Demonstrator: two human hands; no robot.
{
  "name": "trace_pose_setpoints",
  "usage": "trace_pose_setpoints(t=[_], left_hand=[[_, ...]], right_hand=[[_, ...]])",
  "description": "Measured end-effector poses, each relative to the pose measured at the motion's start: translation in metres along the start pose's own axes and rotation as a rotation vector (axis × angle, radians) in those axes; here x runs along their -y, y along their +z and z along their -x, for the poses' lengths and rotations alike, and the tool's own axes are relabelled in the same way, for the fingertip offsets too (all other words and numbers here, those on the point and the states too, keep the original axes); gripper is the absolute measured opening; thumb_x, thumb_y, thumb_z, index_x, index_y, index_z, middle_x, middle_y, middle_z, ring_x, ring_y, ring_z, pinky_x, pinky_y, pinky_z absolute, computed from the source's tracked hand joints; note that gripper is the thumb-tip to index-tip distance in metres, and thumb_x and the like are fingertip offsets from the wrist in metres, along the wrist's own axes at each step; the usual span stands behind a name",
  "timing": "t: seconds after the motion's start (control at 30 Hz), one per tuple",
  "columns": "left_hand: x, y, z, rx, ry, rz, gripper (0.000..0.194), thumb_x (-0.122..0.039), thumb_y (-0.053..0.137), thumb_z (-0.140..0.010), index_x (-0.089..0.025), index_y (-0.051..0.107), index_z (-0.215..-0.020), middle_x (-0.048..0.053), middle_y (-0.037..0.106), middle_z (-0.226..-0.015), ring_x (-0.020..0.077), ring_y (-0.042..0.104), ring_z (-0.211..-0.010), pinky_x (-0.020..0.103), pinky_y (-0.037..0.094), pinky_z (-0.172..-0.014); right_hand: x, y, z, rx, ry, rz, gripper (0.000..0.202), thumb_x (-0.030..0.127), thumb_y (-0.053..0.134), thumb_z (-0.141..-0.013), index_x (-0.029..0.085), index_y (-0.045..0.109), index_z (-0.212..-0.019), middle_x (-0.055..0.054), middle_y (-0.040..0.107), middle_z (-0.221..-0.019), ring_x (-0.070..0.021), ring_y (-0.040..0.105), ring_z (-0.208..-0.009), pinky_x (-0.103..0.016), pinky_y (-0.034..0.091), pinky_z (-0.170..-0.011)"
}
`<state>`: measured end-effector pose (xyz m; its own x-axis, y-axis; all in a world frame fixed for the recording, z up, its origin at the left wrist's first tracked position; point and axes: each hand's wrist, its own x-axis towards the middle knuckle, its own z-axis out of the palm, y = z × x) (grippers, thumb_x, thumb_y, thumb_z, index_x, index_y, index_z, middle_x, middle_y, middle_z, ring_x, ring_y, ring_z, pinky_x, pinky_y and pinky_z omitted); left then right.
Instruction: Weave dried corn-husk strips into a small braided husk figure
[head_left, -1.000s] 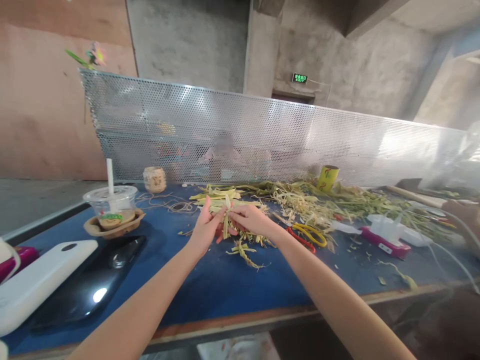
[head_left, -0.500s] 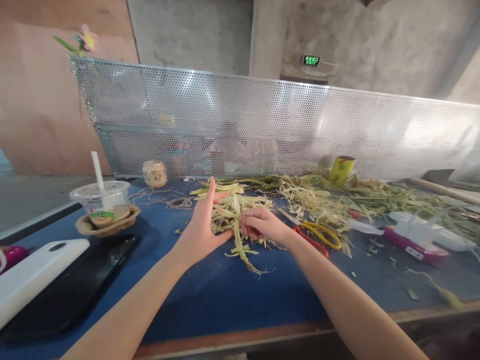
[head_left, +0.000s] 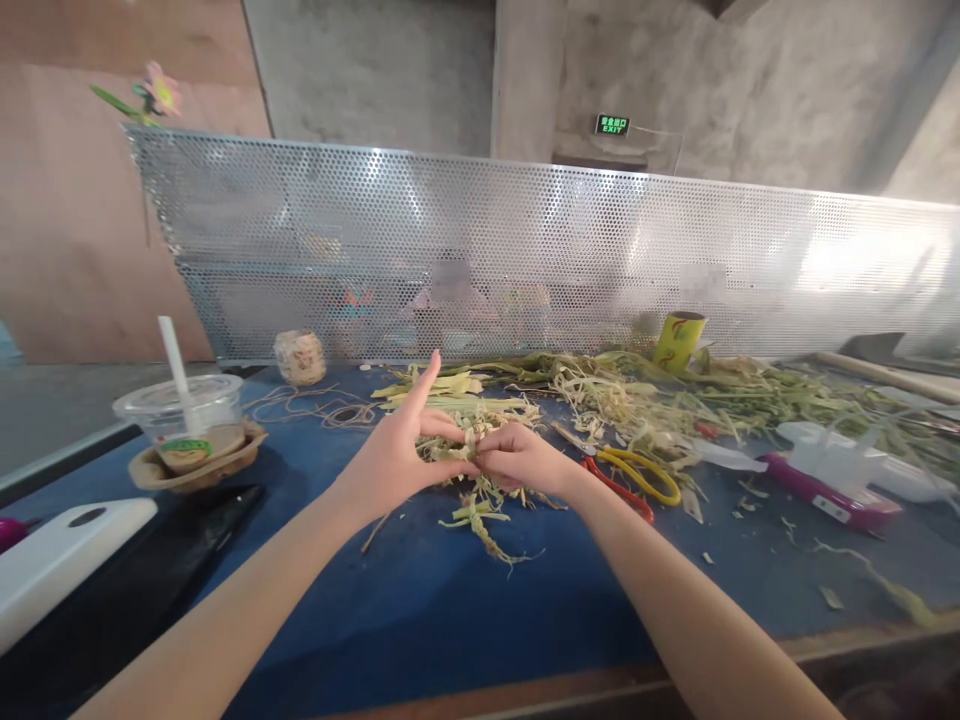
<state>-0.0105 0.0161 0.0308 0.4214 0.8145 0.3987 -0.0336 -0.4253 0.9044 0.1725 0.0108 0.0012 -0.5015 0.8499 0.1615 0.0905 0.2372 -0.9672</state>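
Observation:
My left hand has its thumb and some fingers closed round the upper part of a braided piece of pale green plant strips, while one finger points up. Pinched fingers of my right hand meet it there from the other side and hold the same piece. A short crosspiece and a thin twisted tail hang below my hands towards me. The held part is mostly hidden by my fingers. Behind my hands lie flat pale plant strips and shredded fibre.
Yellow-and-red-handled scissors lie right of my hand. A glue gun, dried stalks and a yellow tube are further right. On the left are a lidded cup, a black tablet, and twine. Behind stands a perforated metal screen.
My left hand's fingers have closed in on the braided piece and now meet my right hand. The upright strip has been folded down between my fingers. The view has shifted slightly.

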Motion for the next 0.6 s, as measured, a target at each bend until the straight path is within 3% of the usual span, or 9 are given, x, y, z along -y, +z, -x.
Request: trace_pose_setpoints(t=[0.1,0.17,0.27,0.33,0.4,0.47,0.6], left_hand=[[0.01,0.002,0.001,-0.023,-0.053,0.042,0.112,-0.001,0.077,-0.054,-0.023,0.015,-0.144,0.0,0.07,-0.066,0.0165,0.065,-0.062,0.022,0.048,-0.057],[0.016,0.001,0.001,-0.052,-0.109,0.107,0.113,-0.008,0.077,-0.057,-0.02,0.008,-0.145,0.002,0.071,-0.068,0.0167,0.065,-0.062,0.023,0.049,-0.057],[0.022,-0.002,0.001,-0.138,-0.193,0.207,0.109,-0.012,0.079,-0.058,-0.016,0.012,-0.144,0.005,0.073,-0.076,0.0158,0.065,-0.065,0.021,0.048,-0.055],[0.025,-0.004,0.0,-0.188,-0.229,0.274,0.106,-0.011,0.079,-0.058,-0.014,0.017,-0.143,0.006,0.073,-0.076,0.0127,0.062,-0.058,0.018,0.045,-0.048],[0.026,-0.004,0.0,-0.21,-0.261,0.345,0.104,-0.007,0.078,-0.058,-0.013,0.018,-0.143,0.005,0.072,-0.074,0.0113,0.06,-0.054,0.017,0.044,-0.045],[0.027,-0.003,-0.001,-0.233,-0.303,0.408,0.101,-0.005,0.077,-0.059,-0.012,0.02,-0.142,0.005,0.072,-0.073,0.0125,0.062,-0.056,0.018,0.046,-0.046],[0.029,-0.003,0.0,-0.284,-0.383,0.462,0.086,-0.005,0.073,-0.065,-0.009,0.029,-0.138,0.007,0.072,-0.07,0.0138,0.064,-0.058,0.019,0.049,-0.048]], right_hand=[[0.0,0.002,0.0,0.022,-0.001,-0.044,0.029,0.02,0.047,-0.071,0.019,0.033,-0.046,0.009,0.026,-0.041,-0.0031,0.022,-0.036,-0.021,0.018,-0.039],[0.0,0.004,-0.001,0.016,0.006,-0.066,0.033,0.026,0.042,-0.078,0.019,0.033,-0.047,0.007,0.027,-0.042,-0.0046,0.025,-0.037,-0.022,0.021,-0.04],[-0.002,0.007,-0.003,-0.124,-0.019,-0.033,0.039,0.04,0.033,-0.088,0.017,0.046,-0.058,0.003,0.04,-0.051,-0.0077,0.036,-0.044,-0.023,0.028,-0.044],[-0.003,0.008,-0.004,-0.206,-0.079,0.036,0.033,0.043,0.038,-0.087,0.017,0.053,-0.073,0.001,0.049,-0.064,-0.0087,0.043,-0.053,-0.022,0.034,-0.049],[-0.005,0.01,-0.005,-0.201,-0.112,0.117,0.022,0.039,0.054,-0.081,0.018,0.055,-0.087,0.001,0.054,-0.075,-0.0092,0.047,-0.061,-0.023,0.039,-0.057],[-0.006,0.011,-0.007,-0.179,-0.098,0.18,0.023,0.032,0.065,-0.073,0.019,0.056,-0.09,0.001,0.056,-0.078,-0.0103,0.052,-0.066,-0.025,0.043,-0.063],[-0.01,0.011,-0.008,-0.158,-0.092,0.143,0.016,0.028,0.065,-0.073,0.017,0.06,-0.083,0.0,0.062,-0.075,-0.0128,0.059,-0.072,-0.028,0.046,-0.072]])
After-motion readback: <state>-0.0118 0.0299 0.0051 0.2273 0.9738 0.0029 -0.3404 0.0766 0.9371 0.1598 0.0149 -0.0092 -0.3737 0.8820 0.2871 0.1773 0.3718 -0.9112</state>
